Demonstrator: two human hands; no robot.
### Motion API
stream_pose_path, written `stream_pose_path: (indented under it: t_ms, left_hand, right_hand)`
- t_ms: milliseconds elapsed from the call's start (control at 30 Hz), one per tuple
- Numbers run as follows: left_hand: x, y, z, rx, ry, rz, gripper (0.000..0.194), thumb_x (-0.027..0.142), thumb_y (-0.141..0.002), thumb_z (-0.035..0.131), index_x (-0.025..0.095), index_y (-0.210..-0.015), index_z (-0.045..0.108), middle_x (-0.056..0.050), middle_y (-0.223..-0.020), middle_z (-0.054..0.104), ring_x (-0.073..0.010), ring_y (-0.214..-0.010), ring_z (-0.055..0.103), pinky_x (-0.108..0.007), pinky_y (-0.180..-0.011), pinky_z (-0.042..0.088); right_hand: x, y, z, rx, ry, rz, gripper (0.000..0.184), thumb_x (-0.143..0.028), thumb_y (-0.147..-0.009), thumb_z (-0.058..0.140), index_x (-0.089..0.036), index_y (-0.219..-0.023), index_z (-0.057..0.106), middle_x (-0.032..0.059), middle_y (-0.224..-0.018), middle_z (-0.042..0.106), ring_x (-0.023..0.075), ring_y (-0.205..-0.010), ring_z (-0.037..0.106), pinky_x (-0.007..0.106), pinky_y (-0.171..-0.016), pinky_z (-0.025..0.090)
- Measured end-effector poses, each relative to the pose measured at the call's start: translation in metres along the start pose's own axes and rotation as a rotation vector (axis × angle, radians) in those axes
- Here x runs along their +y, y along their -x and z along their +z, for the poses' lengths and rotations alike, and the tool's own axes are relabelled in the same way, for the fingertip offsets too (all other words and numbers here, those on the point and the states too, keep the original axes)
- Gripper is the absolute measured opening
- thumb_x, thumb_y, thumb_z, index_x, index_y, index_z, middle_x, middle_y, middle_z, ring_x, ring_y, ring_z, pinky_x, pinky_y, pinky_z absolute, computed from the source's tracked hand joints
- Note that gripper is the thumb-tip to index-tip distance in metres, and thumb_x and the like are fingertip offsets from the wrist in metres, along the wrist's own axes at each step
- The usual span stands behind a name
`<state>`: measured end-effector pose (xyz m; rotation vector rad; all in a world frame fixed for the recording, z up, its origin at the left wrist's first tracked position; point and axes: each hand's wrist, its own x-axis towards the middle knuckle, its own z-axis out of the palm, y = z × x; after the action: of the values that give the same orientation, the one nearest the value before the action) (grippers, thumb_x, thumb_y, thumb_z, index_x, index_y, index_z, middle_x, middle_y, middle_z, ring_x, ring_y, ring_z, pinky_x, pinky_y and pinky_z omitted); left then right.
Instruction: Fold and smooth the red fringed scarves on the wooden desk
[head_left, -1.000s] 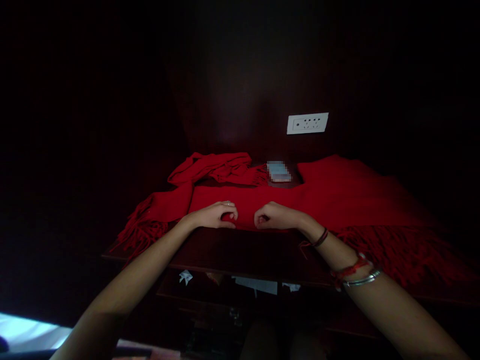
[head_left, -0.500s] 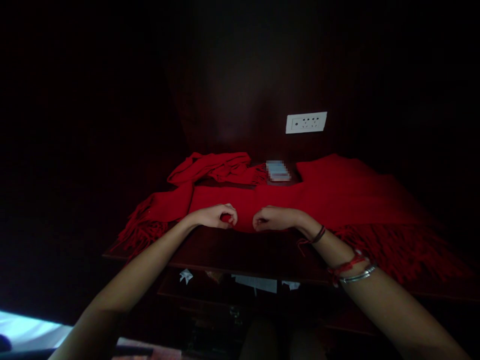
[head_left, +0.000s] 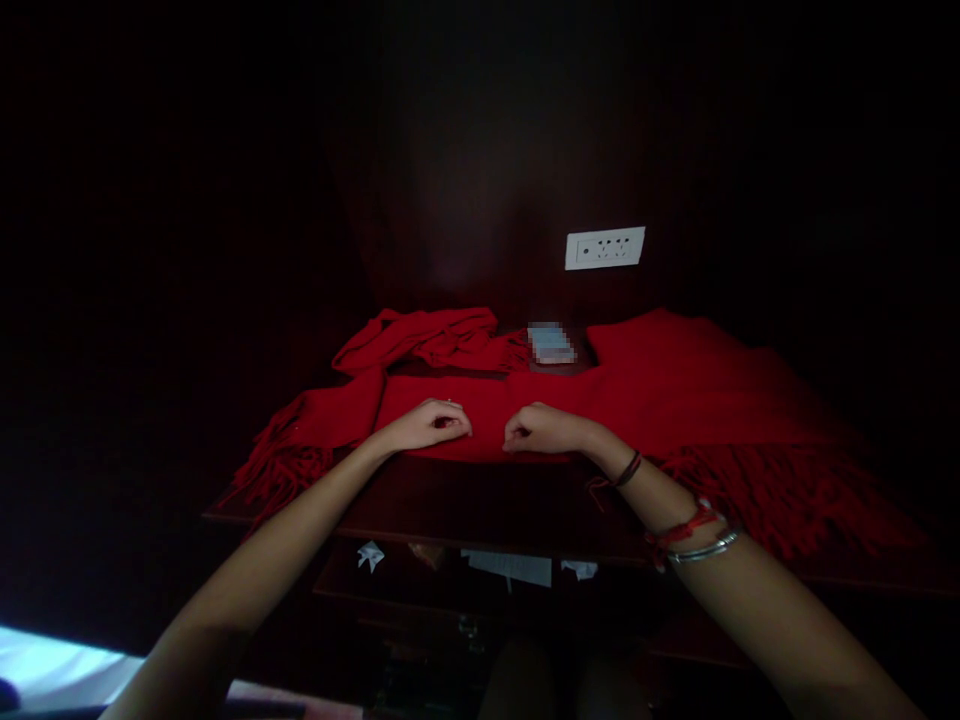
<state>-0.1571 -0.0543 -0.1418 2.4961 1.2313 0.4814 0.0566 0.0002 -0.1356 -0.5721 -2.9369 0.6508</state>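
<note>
Our left hand and right hand are curled, gripping or not we cannot tell; beneath and between them lies the red scarf; it seems light, soft, best held at the edge under each hand.

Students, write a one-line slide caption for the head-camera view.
Left hand and right hand, both curled, at a red fringed cloth on a dark tabletop.

scarf — on desk | socket panel — on wall behind | paper in shelf below
</note>
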Motion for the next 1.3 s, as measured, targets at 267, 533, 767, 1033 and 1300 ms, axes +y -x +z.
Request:
stream_pose_path:
  t_ms: [267, 533, 767, 1033, 1300]
  left_hand:
    - [-0.001, -0.003, 0.019, -0.176, -0.34, -0.256, 0.059, 0.056, -0.077, 0.029, 0.03, -0.129, 0.017, -0.004, -0.138, 0.009, -0.026, -0.124, 0.003, -0.048, -0.096, 0.008]
    - [-0.012, 0.001, 0.018, -0.183, -0.382, -0.327, 0.065, 0.062, -0.073, 0.029, 0.035, -0.129, 0.008, -0.001, -0.138, 0.004, -0.0282, -0.124, -0.001, -0.052, -0.095, 0.005]
    - [-0.002, -0.001, 0.019, -0.054, -0.407, -0.345, 0.058, 0.059, -0.076, 0.026, 0.031, -0.127, 0.023, -0.003, -0.137, 0.014, -0.0259, -0.124, 0.006, -0.053, -0.095, 0.007]
    - [0.007, -0.007, 0.021, -0.186, -0.36, -0.267, 0.058, 0.058, -0.077, 0.025, 0.033, -0.129, 0.013, -0.001, -0.138, 0.009, -0.0238, -0.124, 0.005, -0.048, -0.097, 0.009]
    - [-0.004, -0.001, 0.015, -0.12, -0.353, -0.245, 0.054, 0.055, -0.08, 0.022, 0.034, -0.128, 0.013, 0.002, -0.137, 0.012, -0.0199, -0.125, 0.007, -0.045, -0.098, 0.01]
  right_hand:
    - [0.004, 0.001, -0.001, -0.015, 0.025, 0.021, 0.009, -0.018, -0.065, 0.059, -0.013, -0.072, 0.058, -0.0039, -0.059, 0.048, 0.0061, -0.053, 0.041, 0.016, -0.051, 0.03]
    - [0.018, 0.005, -0.007, -0.082, -0.013, 0.023, 0.022, -0.015, -0.056, 0.066, -0.011, -0.076, 0.058, -0.0041, -0.063, 0.047, 0.0062, -0.056, 0.039, 0.017, -0.054, 0.031]
    - [0.02, 0.017, -0.023, -0.147, -0.065, 0.139, 0.01, -0.004, -0.06, 0.055, -0.009, -0.068, 0.06, -0.0036, -0.055, 0.05, 0.0056, -0.051, 0.041, 0.017, -0.051, 0.031]
    - [0.017, 0.024, -0.03, -0.256, 0.082, 0.334, 0.015, -0.014, -0.055, 0.064, -0.011, -0.069, 0.06, -0.0052, -0.053, 0.047, 0.0057, -0.047, 0.036, 0.018, -0.044, 0.026]
    - [0.027, 0.02, -0.028, -0.116, -0.049, 0.242, 0.011, -0.02, -0.065, 0.058, -0.01, -0.069, 0.059, -0.0033, -0.053, 0.049, 0.0062, -0.047, 0.04, 0.018, -0.047, 0.031]
